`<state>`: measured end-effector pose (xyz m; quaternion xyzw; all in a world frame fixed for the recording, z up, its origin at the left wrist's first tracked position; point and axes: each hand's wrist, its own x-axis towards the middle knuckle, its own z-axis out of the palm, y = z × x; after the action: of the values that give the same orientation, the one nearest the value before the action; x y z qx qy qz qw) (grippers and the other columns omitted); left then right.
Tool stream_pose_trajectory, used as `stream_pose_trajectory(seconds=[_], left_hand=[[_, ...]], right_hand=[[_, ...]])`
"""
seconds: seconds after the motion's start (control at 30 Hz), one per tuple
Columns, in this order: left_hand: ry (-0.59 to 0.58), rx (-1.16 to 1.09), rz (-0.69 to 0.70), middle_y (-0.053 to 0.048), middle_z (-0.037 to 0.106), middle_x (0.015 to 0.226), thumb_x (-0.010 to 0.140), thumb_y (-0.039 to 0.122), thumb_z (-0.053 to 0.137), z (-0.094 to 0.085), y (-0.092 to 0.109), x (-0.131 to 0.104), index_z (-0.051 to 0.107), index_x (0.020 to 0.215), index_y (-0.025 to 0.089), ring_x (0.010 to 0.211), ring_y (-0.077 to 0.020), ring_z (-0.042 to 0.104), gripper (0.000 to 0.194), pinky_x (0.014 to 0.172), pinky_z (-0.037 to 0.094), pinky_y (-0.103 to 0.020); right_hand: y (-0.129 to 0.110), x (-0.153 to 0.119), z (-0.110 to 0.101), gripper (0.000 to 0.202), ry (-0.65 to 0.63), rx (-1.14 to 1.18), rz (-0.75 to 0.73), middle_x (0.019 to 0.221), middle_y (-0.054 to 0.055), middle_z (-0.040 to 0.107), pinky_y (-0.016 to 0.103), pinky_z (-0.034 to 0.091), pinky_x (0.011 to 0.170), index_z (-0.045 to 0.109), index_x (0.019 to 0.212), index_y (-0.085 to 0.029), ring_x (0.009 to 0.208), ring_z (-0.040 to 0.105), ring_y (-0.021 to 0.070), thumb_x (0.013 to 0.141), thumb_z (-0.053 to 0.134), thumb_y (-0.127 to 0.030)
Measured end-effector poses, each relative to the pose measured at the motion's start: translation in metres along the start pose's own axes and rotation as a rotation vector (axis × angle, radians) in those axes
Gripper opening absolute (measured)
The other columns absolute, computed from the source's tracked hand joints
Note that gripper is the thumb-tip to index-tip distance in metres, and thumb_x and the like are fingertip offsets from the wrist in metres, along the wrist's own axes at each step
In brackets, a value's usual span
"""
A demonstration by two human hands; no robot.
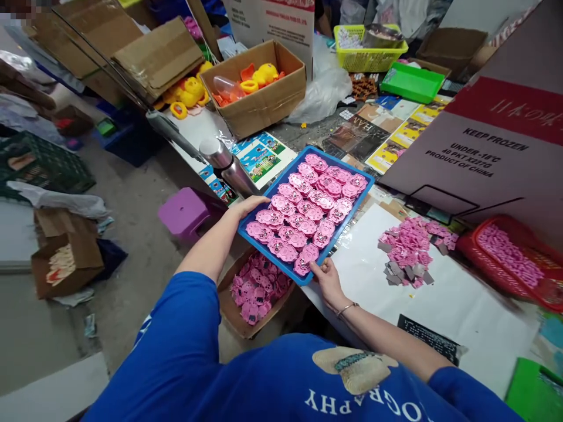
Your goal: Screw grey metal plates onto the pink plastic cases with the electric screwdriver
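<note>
A shallow blue tray is held up over the table's edge, tilted, between my two hands. Rows of pink oval plastic pieces with small dark and shiny details fill it. My left hand grips the tray's left side, its fingers partly hidden beneath. At the near right corner, my right hand has its thumb at the rim and its fingers curled under. Below the tray, a cardboard box holds many pink pieces. Right of the tray, a pile of pink and grey pieces lies on white paper.
A steel thermos stands left of the tray, above a purple stool. Behind sits a carton of yellow and orange toy parts. A red basket with pink parts and a large printed box flank the right. A green tray lies farther back.
</note>
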<state>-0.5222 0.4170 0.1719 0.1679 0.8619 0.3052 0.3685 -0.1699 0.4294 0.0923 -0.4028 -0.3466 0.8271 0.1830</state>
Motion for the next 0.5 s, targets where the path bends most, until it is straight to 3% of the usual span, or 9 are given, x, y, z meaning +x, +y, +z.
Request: stream_pose_trajectory(seconds=[0.1, 0.27, 0.4, 0.5], left_hand=[[0.03, 0.118, 0.057, -0.006, 0.074, 0.102, 0.087, 0.042, 0.072, 0.0, 0.003, 0.009, 0.072, 0.096, 0.013, 0.096, -0.0206, 0.068, 0.03, 0.089, 0.054, -0.037], [0.202, 0.305, 0.097, -0.012, 0.074, 0.091, 0.074, 0.057, 0.075, 0.005, 0.013, 0.013, 0.073, 0.079, 0.01, 0.101, -0.0333, 0.067, 0.047, 0.089, 0.05, -0.034], [0.343, 0.361, 0.176, -0.019, 0.073, 0.102, 0.088, 0.059, 0.057, 0.014, 0.028, 0.001, 0.072, 0.092, 0.007, 0.111, -0.0337, 0.065, 0.054, 0.098, 0.047, -0.037], [0.44, 0.353, 0.292, -0.02, 0.066, 0.127, 0.096, 0.05, 0.047, 0.021, 0.022, -0.038, 0.068, 0.113, 0.008, 0.124, -0.0302, 0.058, 0.05, 0.109, 0.041, -0.039]], right_hand=[[-0.002, 0.001, 0.007, 0.06, 0.007, -0.005, 0.008, 0.058, -0.012, 0.04, 0.021, 0.043, 0.053, 0.038, 0.078, -0.022, 0.052, 0.042, 0.006, 0.062, 0.083, -0.06], [0.001, 0.004, 0.021, 0.062, 0.002, -0.027, -0.001, 0.06, -0.012, 0.037, 0.021, 0.046, 0.053, 0.034, 0.078, -0.023, 0.053, 0.039, 0.0057, 0.063, 0.08, -0.062], [0.002, 0.012, 0.025, 0.059, -0.046, -0.091, -0.024, 0.063, -0.011, 0.037, 0.025, 0.053, 0.06, 0.032, 0.08, -0.024, 0.055, 0.043, 0.0062, 0.068, 0.074, -0.064], [0.0, 0.01, 0.005, 0.054, -0.132, -0.187, -0.049, 0.07, -0.008, 0.052, 0.032, 0.058, 0.072, 0.04, 0.093, -0.024, 0.063, 0.056, 0.0097, 0.073, 0.07, -0.064]])
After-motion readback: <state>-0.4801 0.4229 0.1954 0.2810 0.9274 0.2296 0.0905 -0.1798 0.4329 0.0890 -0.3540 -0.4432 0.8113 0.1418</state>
